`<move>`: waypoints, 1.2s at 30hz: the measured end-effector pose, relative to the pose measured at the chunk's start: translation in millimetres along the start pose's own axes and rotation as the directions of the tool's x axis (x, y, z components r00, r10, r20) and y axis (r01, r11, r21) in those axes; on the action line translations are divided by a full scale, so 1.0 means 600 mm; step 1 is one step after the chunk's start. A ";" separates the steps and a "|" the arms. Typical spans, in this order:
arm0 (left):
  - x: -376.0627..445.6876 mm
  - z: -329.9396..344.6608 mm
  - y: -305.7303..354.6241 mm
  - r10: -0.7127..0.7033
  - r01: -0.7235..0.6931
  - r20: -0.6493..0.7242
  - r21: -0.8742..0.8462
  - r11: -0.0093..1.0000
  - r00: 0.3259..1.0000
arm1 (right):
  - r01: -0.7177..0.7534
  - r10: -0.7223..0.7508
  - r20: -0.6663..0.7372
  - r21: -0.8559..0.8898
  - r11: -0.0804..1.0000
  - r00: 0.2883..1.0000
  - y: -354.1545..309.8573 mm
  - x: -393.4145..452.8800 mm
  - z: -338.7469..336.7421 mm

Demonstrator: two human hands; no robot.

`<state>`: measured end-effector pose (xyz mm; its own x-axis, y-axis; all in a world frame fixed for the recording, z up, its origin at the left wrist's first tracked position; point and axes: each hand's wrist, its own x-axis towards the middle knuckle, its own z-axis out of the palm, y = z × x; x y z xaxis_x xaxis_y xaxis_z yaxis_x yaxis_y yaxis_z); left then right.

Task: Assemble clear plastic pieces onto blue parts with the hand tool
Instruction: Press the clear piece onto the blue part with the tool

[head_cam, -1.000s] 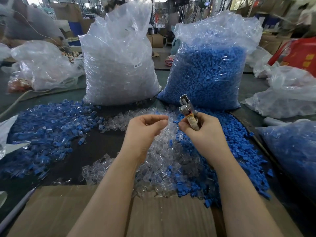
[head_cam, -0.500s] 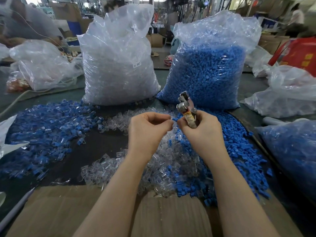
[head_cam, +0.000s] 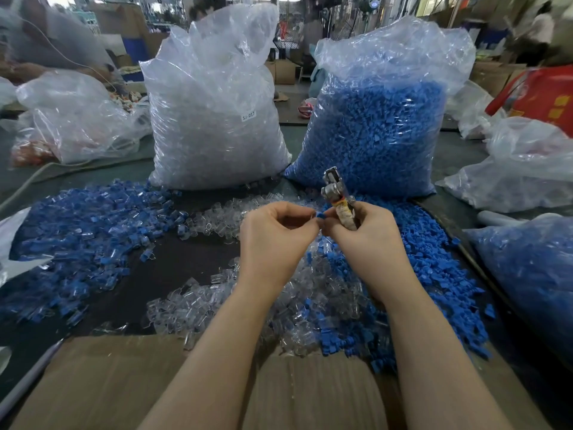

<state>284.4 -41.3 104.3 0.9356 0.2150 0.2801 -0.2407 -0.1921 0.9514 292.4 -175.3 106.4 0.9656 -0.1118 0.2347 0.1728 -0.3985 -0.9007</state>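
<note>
My left hand [head_cam: 276, 240] and my right hand [head_cam: 369, 237] meet above the middle of the table. Between their fingertips sits one small blue part [head_cam: 321, 215], pinched by the left fingers and touched by the right ones. My right hand also grips a metal hand tool [head_cam: 336, 193] with a taped handle, its jaws pointing up and away. Below the hands lie a heap of clear plastic pieces [head_cam: 310, 302] and a heap of loose blue parts [head_cam: 434, 274]. A spread of blue parts with clear pieces on them [head_cam: 80, 243] covers the left of the table.
Two tall plastic bags stand behind the hands: one of clear pieces [head_cam: 217, 113], one of blue parts [head_cam: 378, 125]. Another bag of blue parts [head_cam: 533, 274] lies at the right. A cardboard sheet [head_cam: 124, 383] lies at the near edge. More bags [head_cam: 74, 119] sit far left and right.
Both hands have risen slightly and come closer together. The blue part now shows between the fingertips. The tool stays upright in my right hand.
</note>
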 end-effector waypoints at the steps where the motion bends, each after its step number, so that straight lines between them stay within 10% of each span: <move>1: 0.000 0.001 0.000 0.001 -0.001 -0.007 0.001 1.000 1.000 | -0.002 0.002 0.007 0.008 1.000 1.000 -0.001 0.000 -0.001; 17: 0.007 -0.013 0.001 -0.097 0.095 0.013 -0.379 0.920 0.995 | 0.020 0.022 0.256 -0.161 0.987 0.967 0.005 0.000 -0.022; 36: 0.008 -0.020 0.000 -0.033 0.055 0.063 -0.384 0.922 0.997 | 0.150 -0.069 0.272 -0.289 0.945 0.960 0.008 -0.004 -0.013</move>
<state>286.1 -28.9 107.0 0.9575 0.1601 0.2398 -0.2697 0.2027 0.9414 289.3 -184.0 104.6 0.9677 0.1678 0.1879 0.2519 -0.6570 -0.7105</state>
